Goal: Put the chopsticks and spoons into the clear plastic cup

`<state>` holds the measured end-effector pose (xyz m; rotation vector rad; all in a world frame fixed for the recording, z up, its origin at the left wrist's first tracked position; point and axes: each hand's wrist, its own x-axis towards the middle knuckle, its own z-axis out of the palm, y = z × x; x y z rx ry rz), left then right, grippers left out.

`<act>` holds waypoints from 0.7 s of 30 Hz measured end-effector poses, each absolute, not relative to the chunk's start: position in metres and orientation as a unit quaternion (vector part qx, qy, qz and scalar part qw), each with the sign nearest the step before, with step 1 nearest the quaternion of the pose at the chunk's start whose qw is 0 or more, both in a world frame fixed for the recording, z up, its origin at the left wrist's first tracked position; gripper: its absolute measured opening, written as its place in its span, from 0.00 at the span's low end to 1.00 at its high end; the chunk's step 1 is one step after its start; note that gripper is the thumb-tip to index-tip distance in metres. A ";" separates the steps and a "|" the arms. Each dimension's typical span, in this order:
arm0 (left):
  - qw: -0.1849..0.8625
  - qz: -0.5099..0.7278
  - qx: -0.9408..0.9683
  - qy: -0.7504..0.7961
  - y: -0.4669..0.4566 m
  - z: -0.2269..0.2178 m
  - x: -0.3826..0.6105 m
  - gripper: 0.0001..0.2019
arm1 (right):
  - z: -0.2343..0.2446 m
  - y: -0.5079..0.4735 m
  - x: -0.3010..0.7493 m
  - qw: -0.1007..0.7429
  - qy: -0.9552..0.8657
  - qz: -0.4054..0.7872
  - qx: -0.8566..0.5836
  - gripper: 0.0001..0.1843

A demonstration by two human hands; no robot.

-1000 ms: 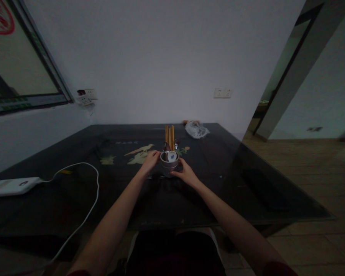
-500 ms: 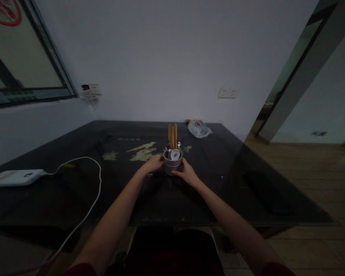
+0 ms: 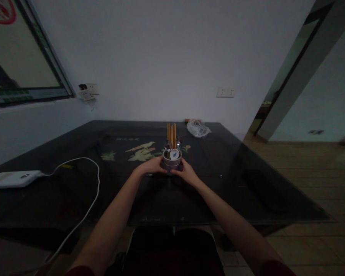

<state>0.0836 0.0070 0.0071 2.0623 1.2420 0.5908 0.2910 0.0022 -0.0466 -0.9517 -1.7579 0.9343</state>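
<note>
A small round metal utensil holder (image 3: 171, 164) stands on the dark glass-topped table (image 3: 74, 195). Several wooden chopsticks (image 3: 171, 132) stick up out of it, and spoons lie inside, one white with a blue mark (image 3: 174, 154). My left hand (image 3: 151, 166) is wrapped around the holder's left side. My right hand (image 3: 186, 171) grips its right side. Both hands hold it from the near side, fingers curled around the wall.
A white device (image 3: 13, 178) with a white cable (image 3: 89, 199) lies at the table's left. A crumpled clear plastic bag (image 3: 198, 128) sits at the far edge. Wall sockets (image 3: 225, 92) are behind. A doorway and wooden floor lie to the right.
My left hand has slid from the holder's rim down onto its side. The holder has stayed in nearly the same place between both hands.
</note>
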 end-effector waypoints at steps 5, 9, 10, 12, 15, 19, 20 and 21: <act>0.332 0.232 0.789 0.462 0.006 0.007 0.088 0.29 | -0.050 0.004 0.290 0.461 -0.695 0.392 -0.388 0.38; 0.325 0.243 0.790 0.459 0.005 0.004 0.096 0.30 | -0.050 0.006 0.291 0.462 -0.689 0.389 -0.401 0.39; 0.321 0.243 0.793 0.458 0.004 0.003 0.099 0.30 | -0.050 0.007 0.292 0.461 -0.685 0.389 -0.408 0.40; 0.313 0.245 0.796 0.456 0.004 0.000 0.104 0.30 | -0.049 0.008 0.296 0.457 -0.677 0.392 -0.423 0.40; 0.303 0.258 0.797 0.455 0.004 -0.007 0.114 0.30 | -0.047 0.010 0.306 0.453 -0.667 0.398 -0.438 0.41; 0.290 0.335 0.783 0.436 0.000 -0.022 0.135 0.31 | -0.046 0.016 0.324 0.460 -0.663 0.395 -0.441 0.43; 0.285 0.356 0.776 0.435 -0.002 -0.026 0.140 0.31 | -0.045 0.019 0.329 0.463 -0.661 0.390 -0.443 0.44; 0.284 0.373 0.770 0.433 -0.004 -0.030 0.146 0.31 | -0.044 0.021 0.335 0.467 -0.659 0.386 -0.447 0.44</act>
